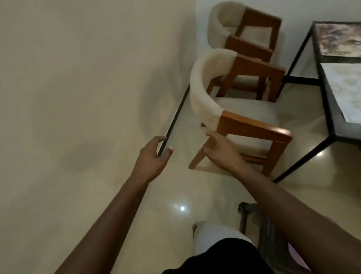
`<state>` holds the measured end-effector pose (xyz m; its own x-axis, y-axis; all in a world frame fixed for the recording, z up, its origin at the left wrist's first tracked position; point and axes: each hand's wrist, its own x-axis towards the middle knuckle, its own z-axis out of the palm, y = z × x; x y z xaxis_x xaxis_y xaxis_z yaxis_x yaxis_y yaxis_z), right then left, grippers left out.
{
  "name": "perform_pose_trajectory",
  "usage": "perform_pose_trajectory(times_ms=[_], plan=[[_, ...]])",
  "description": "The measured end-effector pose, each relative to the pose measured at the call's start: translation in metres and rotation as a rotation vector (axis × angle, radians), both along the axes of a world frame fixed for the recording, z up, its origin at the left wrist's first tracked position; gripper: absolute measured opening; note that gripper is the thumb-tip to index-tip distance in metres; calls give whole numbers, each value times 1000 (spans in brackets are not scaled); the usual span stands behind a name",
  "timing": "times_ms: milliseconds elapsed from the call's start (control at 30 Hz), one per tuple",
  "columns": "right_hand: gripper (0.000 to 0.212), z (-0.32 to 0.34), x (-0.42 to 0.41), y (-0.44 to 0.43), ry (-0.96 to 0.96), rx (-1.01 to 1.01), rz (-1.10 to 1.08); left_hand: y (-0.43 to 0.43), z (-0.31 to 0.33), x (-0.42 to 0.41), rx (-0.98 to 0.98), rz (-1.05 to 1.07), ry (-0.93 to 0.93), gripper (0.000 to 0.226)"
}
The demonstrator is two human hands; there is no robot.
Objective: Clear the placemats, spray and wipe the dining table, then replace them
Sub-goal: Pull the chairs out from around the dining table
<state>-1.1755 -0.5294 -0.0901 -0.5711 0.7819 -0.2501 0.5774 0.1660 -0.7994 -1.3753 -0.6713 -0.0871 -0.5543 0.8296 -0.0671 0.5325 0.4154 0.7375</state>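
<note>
Both arms reach forward over the glossy floor [178, 199]. My left hand [153, 152], in the middle of the frame, has its fingers [160, 139] loosely curled with the thumb apart, pinching nothing. My right hand [217, 149] hangs relaxed and half spread in front of the back leg of the near chair [247, 121] — I cannot tell whether it touches the wood. The worktop [328, 93] sits at the right edge of the frame, well apart from both hands, with a pale placemat [347, 88] lying on it and a darker patterned placemat [340, 38] above that in the picture. Neither is cleared yet, by my reckoning. The chair stands between me and the mats — reaching across it, I could knock its arm or catch a foot on its splayed leg, and the shiny floor looks slippery enough to make that worse.
</note>
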Motion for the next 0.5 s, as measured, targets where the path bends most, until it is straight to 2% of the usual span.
perform_pose_trajectory(times_ms=[167,333,500], plan=[[71,-1,-30,69,20,-35,-180,112,8,-59,32,-151,18,49],[65,-3,-66,152,4,-54,-325,229,16,-111,17,-249,31,54],[68,-14,-87,218,-39,-51,-413,337,23,-142,-1,-343,46,56]])
